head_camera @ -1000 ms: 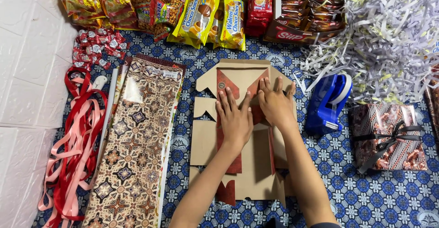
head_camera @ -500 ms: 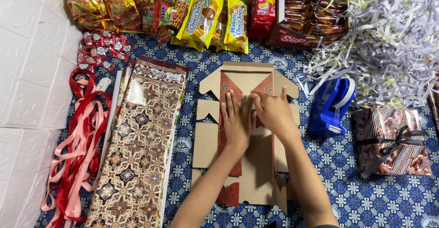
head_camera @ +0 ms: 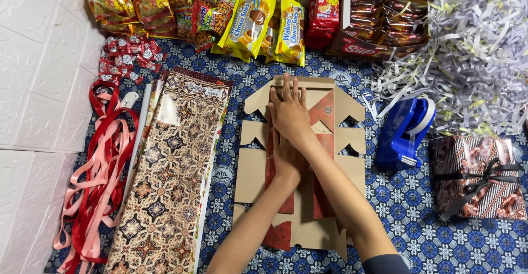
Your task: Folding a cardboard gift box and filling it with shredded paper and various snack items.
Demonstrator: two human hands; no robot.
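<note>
Nearest, both forearms reach up over a flattened cardboard box [head_camera: 300, 158] lying on the blue patterned cloth [head_camera: 429, 235], about midway between its left and right edges. Left hand [head_camera: 287, 156] lies flat on the box's middle, its grip spread and pinching nothing; just beyond, partly over it, right hand [head_camera: 289, 112] presses flat near the box's far edge, fingers extended together. Farther off, snack packets [head_camera: 264, 24] line the cloth's far edge.

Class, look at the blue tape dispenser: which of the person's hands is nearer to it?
Right. The right hand presses the flat cardboard box slightly closer to the tape dispenser; the left hand lies partly beneath it, marginally farther.
</note>
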